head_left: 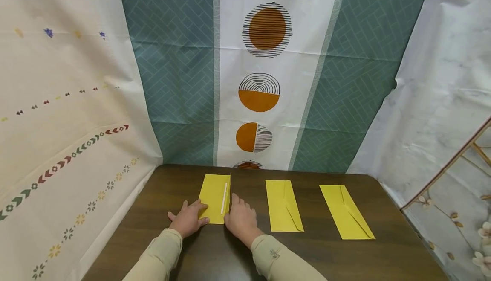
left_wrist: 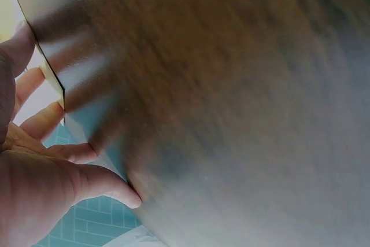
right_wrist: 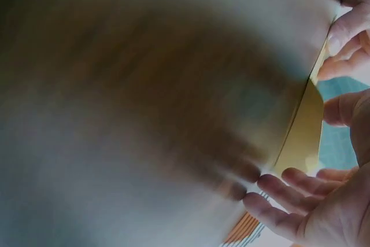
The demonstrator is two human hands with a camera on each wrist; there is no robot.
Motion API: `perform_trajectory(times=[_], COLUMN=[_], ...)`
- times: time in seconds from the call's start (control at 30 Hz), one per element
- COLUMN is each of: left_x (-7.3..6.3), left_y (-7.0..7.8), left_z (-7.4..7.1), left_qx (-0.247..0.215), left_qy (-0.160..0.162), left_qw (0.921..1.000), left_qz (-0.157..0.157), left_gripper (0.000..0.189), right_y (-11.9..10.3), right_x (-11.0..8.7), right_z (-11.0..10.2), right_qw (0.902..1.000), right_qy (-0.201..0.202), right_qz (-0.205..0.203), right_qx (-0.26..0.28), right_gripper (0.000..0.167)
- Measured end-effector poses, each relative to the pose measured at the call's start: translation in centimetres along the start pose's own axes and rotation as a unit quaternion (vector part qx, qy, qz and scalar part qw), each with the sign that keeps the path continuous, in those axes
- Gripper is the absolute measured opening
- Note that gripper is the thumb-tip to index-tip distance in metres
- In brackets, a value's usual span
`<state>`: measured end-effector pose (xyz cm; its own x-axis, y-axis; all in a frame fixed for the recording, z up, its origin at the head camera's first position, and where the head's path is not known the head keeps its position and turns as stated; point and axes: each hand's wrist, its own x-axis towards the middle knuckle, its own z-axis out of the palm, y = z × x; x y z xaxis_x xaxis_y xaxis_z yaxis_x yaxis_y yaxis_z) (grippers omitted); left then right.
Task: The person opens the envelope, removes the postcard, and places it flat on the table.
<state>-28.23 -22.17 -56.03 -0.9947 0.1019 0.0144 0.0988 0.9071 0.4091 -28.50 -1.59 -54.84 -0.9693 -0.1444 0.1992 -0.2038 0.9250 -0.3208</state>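
Note:
A yellow envelope [head_left: 212, 191] lies on the dark table, with a white strip [head_left: 224, 198] running near its right side. Along that side its flap [right_wrist: 306, 128] stands partly raised. My left hand [head_left: 188, 219] rests on the envelope's lower left part with fingers spread, thumb by the bottom edge. At the flap's outer side is my right hand [head_left: 242, 218], its thumb touching the flap near the lower right corner. In the right wrist view its fingers look fairly straight, with their tips close to the tabletop.
To the right, a second yellow envelope [head_left: 281, 206] and a third [head_left: 347, 212] lie flap side up, flaps folded down. The wooden table [head_left: 207, 259] meets a hanging patterned cloth [head_left: 184, 80] at its back edge. More cloth hangs at both sides.

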Motion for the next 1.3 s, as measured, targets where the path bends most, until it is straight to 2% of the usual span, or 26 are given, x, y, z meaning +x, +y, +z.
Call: perform_trajectory(times=[0.13, 0.27, 0.4, 0.5, 0.67, 0.8, 1.07, 1.2, 1.3], left_x=[0.1, 0.1, -0.2, -0.5, -0.7, -0.6, -0.3, -0.1, 0.1], left_y=[-0.1, 0.0, 0.1, 0.2, 0.5, 0.9, 1.8, 2.1, 2.6], left_z=[0.0, 0.0, -0.4, -0.7, -1.0, -1.0, -0.8, -0.4, 0.0], left_qx=[-0.001, -0.004, -0.008, -0.009, -0.008, -0.004, 0.007, 0.04, 0.07], left_qy=[0.002, -0.001, -0.003, -0.005, -0.006, -0.004, -0.008, 0.011, 0.03], left_qw=[1.0, 1.0, 0.9999, 0.9999, 0.9998, 0.9999, 0.9999, 0.9989, 0.9965], left_qz=[0.0, -0.002, -0.006, -0.009, -0.016, -0.015, -0.013, -0.02, -0.034], left_gripper=[0.053, 0.053, 0.052, 0.052, 0.052, 0.053, 0.051, 0.053, 0.065], right_y=[1.3, 2.5, 3.0, 3.3, 4.4, 5.5, 6.9, 6.9, 6.7], right_x=[0.1, 0.3, 0.8, 1.5, 2.9, 3.8, 4.4, 4.6, 4.7], right_z=[-0.4, -0.5, -0.6, -0.8, -1.1, -1.3, -1.5, -1.3, -1.1], right_qw=[0.9992, 0.9941, 0.9812, 0.9687, 0.9545, 0.9516, 0.953, 0.9534, 0.9537], right_qy=[0.002, 0.013, 0.013, -0.004, -0.053, -0.085, -0.123, -0.13, -0.13], right_qz=[-0.039, -0.098, -0.158, -0.196, -0.242, -0.256, -0.25, -0.251, -0.253], right_qx=[-0.011, -0.045, -0.109, -0.152, -0.166, -0.147, -0.118, -0.106, -0.098], right_gripper=[0.06, 0.056, 0.053, 0.053, 0.053, 0.053, 0.049, 0.049, 0.048])
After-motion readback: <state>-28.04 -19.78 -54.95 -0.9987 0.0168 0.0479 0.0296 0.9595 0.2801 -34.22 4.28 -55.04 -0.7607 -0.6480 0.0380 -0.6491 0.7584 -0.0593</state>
